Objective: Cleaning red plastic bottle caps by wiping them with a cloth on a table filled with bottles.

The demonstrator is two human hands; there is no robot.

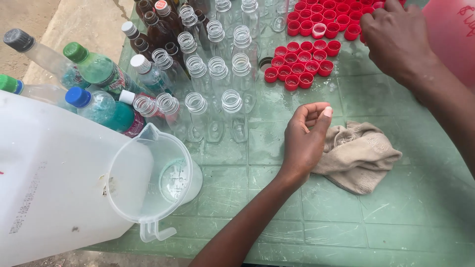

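Apparently the step in hand is picking caps: the right hand (396, 37) reaches over the red caps (299, 66) at the far right of the green counter (346, 217), its fingers curled down among them, though whether its grip has closed on one I cannot tell. The left hand (307, 138) rests mid-counter, loosely curled and empty, touching the beige rag (358, 155). Open clear bottles (217, 79) stand in rows just left of the caps (a short carry). A next move would call for a pinch on a single cap. Near space is free; the measuring jug (153, 183) and white jerrycan (54, 183) crowd the near-left edge.
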